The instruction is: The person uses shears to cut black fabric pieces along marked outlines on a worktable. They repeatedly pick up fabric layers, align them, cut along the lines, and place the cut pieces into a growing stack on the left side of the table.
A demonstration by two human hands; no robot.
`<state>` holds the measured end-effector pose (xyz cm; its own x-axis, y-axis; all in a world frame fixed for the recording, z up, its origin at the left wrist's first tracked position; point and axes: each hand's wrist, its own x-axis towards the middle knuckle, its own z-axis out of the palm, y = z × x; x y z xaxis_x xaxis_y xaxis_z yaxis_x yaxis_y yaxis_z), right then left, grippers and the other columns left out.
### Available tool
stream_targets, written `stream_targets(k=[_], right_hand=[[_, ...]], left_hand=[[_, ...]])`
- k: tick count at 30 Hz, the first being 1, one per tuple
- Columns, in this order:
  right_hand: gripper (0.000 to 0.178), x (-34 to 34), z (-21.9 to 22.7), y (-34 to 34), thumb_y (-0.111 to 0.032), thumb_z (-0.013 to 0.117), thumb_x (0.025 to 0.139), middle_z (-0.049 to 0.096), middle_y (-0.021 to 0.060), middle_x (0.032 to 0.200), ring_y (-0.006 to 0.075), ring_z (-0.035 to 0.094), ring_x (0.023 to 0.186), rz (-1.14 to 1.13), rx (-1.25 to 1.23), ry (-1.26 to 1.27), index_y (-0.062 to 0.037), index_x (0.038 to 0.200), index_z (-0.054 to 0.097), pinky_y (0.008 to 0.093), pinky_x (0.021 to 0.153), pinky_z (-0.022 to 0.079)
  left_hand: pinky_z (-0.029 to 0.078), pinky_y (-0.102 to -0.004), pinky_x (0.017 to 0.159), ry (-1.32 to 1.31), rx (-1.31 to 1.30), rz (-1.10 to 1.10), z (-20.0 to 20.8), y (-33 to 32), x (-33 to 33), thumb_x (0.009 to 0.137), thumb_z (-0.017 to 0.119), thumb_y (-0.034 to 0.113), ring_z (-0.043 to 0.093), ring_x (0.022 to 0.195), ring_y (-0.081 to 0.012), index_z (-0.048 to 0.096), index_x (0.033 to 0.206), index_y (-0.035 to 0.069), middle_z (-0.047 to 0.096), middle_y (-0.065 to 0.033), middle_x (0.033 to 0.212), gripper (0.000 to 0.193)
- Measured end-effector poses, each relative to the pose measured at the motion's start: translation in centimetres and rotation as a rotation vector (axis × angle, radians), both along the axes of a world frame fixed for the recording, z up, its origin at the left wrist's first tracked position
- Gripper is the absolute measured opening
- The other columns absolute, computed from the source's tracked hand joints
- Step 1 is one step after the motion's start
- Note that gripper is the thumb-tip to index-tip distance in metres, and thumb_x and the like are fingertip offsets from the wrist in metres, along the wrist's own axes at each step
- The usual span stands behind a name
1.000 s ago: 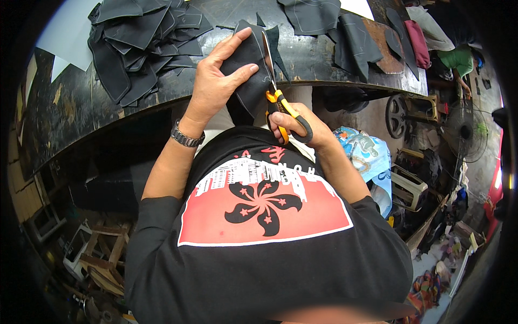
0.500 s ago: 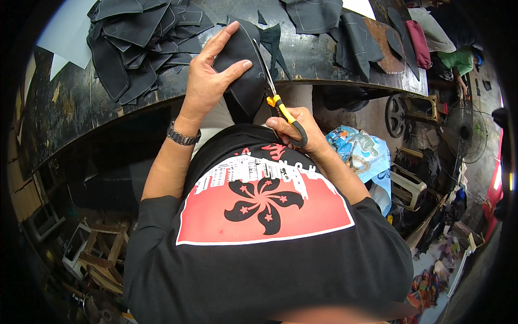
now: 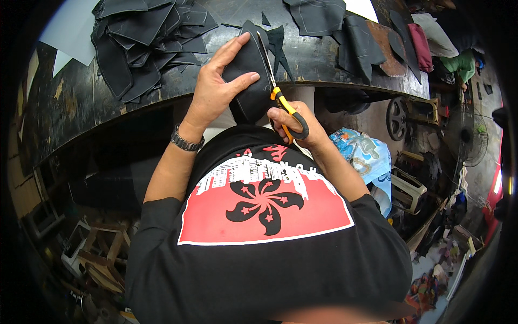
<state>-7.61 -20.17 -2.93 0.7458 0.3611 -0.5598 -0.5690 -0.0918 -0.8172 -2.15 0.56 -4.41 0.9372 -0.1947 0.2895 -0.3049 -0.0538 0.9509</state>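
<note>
A curved piece of black leather-like sheet (image 3: 247, 67) hangs over the table's near edge, its lower end close to my lap. My left hand (image 3: 218, 81) holds it from the left, thumb pressed on top and fingers stretched toward its upper tip. In my right hand (image 3: 295, 121) are scissors (image 3: 277, 93) with yellow and black handles, gripped by the loops. Their blades point away from me along the piece's right edge; the gap between the blades is narrow. A jagged black offcut (image 3: 277, 51) lies just right of the blade tips.
Many cut black pieces with pale outlines are heaped (image 3: 143, 32) at the table's left. More black pieces (image 3: 359, 46) lie right, near a brown board (image 3: 387, 56). Beyond the table's right end are a standing fan (image 3: 468, 135), a handwheel (image 3: 396, 119) and a person in green (image 3: 461, 65).
The blades have drawn closer together. My left hand and the piece have shifted slightly right, and the piece's upper tip has turned rightward.
</note>
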Motion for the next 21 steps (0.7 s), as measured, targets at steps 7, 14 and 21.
stream_targets(k=[7,14,21], right_hand=[[0.039,-0.7,0.2,-0.7,-0.038,0.075,0.081,0.05,-0.0011,0.052,0.0059,0.047,0.042,0.007,-0.125,0.014,-0.0072,0.066,0.057,0.0207,0.039,0.035],[0.041,0.8,0.3,-0.8,-0.04,0.074,0.081,0.055,0.0025,0.062,0.0101,0.053,0.049,0.026,-0.021,-0.004,-0.003,0.073,0.06,0.023,0.044,0.043],[0.037,0.7,-0.2,-0.3,-0.034,0.072,0.084,0.05,0.0011,0.054,0.0089,0.049,0.042,0.021,-0.068,-0.015,-0.0055,0.067,0.055,0.0221,0.039,0.037]], left_hand=[[0.032,-0.0298,0.109,0.0,-0.01,0.004,-0.2,-0.2,0.0,0.077,0.074,0.005,0.044,0.13,-0.0187,0.047,0.139,0.005,0.048,-0.0107,0.142,0.067],[0.028,-0.0311,0.111,0.001,0.071,-0.062,0.2,0.0,-0.5,0.076,0.075,0.007,0.04,0.134,-0.0212,0.046,0.139,0.004,0.045,-0.013,0.144,0.069],[0.026,-0.0305,0.112,0.042,-0.002,-0.056,0.1,0.0,-0.9,0.077,0.073,0.005,0.038,0.135,-0.0209,0.042,0.141,0.002,0.044,-0.0128,0.145,0.072]])
